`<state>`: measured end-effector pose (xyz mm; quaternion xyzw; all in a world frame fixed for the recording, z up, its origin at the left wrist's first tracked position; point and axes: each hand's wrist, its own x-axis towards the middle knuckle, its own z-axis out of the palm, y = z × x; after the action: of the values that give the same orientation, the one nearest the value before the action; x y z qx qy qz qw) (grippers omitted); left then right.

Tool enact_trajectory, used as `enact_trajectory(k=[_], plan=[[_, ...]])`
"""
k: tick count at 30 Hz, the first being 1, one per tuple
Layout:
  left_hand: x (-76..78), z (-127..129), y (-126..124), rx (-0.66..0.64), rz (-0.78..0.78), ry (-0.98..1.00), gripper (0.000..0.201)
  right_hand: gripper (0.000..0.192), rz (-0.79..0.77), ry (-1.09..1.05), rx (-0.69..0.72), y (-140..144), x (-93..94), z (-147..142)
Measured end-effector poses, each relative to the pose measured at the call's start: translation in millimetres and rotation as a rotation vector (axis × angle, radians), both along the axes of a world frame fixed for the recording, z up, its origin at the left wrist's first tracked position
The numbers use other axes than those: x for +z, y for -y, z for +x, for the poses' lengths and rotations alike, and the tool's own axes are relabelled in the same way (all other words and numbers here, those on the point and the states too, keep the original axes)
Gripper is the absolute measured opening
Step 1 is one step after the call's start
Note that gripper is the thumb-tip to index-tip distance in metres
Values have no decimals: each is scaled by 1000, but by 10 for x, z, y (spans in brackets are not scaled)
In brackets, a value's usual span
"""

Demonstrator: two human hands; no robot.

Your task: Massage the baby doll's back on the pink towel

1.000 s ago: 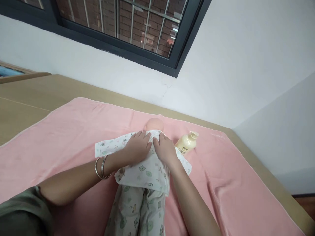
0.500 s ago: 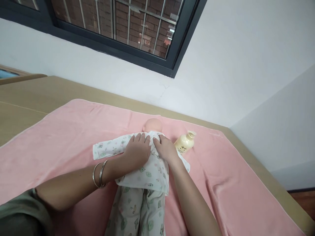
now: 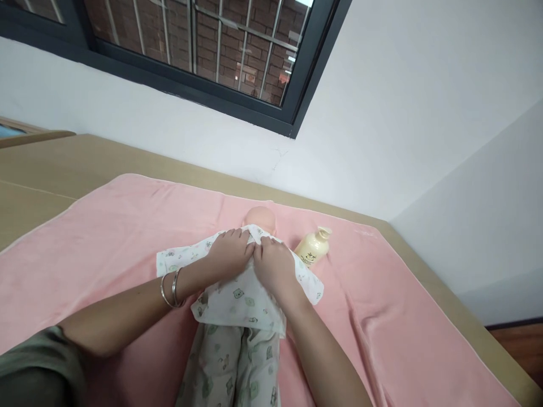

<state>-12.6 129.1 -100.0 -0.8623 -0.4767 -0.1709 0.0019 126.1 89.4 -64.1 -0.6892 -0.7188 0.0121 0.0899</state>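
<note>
A baby doll (image 3: 259,218) lies on its back with its head toward the wall, dressed in a white printed top (image 3: 244,299) and matching trousers (image 3: 220,362). At the chest, my left hand (image 3: 231,254) has its fingers closed on the top's front, below the collar. My right hand (image 3: 274,265) meets it there, thumb against thumb, also pinching the cloth. The fabric between them is drawn up slightly; the exact fastening is hidden under the fingers. The top's sleeves spread out to both sides.
Right of the doll, a cream pump-style bottle (image 3: 314,246) leans on the pink blanket (image 3: 106,237). The blanket covers a tan padded surface (image 3: 51,164) against a white wall. A dark-framed window (image 3: 190,73) is above.
Both hands have come together at the middle of the chest, from lying apart on the top. They now grip its cloth, and the collar has lifted toward the doll's chin.
</note>
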Motion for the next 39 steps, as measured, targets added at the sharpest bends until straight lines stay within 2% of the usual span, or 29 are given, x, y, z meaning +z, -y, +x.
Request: enact_trajectory(k=[4, 7, 13, 16, 19, 22, 25, 31, 39], plan=[[-7, 79, 271, 39, 103, -56, 43, 45, -73, -86, -83, -188, -5, 222], [1, 86, 331, 19, 114, -51, 44, 49, -89, -100, -76, -260, -48, 290], [-20, -12, 29, -112, 40, 62, 31, 44, -3, 84, 3, -78, -28, 85], [-43, -35, -119, -57, -63, 163, 30, 43, -4, 171, 38, 91, 11, -71], [-60, -33, -171, -20, -112, 214, 30, 39, -19, 163, 46, 170, 56, -118], [-93, -18, -166, -13, -115, 206, 30, 40, -41, 40, 33, 104, 74, -27], [-151, 6, -153, 9, -90, 217, 30, 39, -27, -59, -6, -32, 12, 84], [-221, 33, -139, 23, -69, 252, 32, 36, 79, -70, -53, -139, -196, 100], [-218, 21, -154, 23, -59, 255, 30, 33, 85, -82, -57, -131, -205, 106]])
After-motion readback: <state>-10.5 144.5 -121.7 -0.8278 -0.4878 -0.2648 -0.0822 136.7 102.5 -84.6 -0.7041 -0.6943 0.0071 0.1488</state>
